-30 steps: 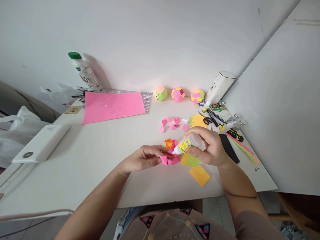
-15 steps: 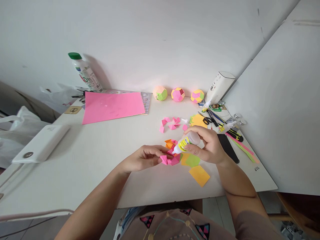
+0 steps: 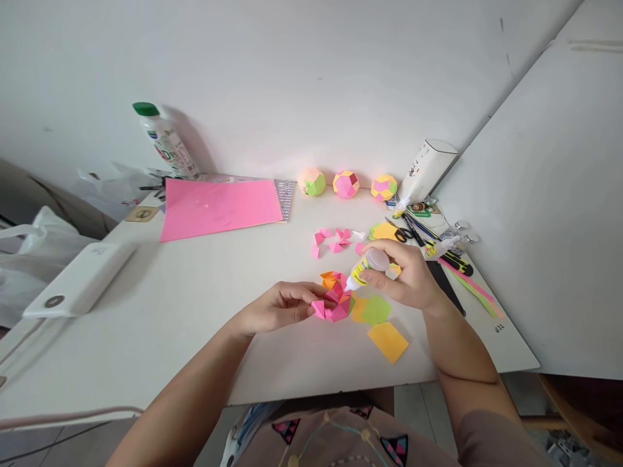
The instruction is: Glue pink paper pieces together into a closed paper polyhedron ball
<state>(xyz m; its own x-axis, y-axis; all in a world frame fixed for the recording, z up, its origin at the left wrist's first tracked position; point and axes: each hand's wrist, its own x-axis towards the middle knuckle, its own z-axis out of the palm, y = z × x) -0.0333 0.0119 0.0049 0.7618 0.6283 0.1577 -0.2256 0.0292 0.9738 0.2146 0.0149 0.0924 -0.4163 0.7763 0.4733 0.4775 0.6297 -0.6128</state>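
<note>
My left hand (image 3: pixel 287 307) pinches the left side of a folded paper model (image 3: pixel 339 311), mostly pink with an orange part at the back. In my right hand (image 3: pixel 406 275) is a glue bottle (image 3: pixel 366 267) with a yellow label, tilted so its nozzle points down and left at the model's right edge. Whether the nozzle touches the paper I cannot tell. Just right of the model lie a green paper piece (image 3: pixel 377 310) and an orange square (image 3: pixel 388 342). Small folded pink pieces (image 3: pixel 337 243) sit behind the model.
Three finished paper balls (image 3: pixel 346 184) line the wall. A pink sheet (image 3: pixel 221 206) lies at the back left, near a green-capped bottle (image 3: pixel 168 143). Scissors (image 3: pixel 403 234), pens and more glue crowd the right side. A white power bank (image 3: pixel 80 279) rests at the left.
The glue bottle in my right hand has shifted slightly right and up, its nozzle moving from the model's middle to its right edge. My left hand stays almost still.
</note>
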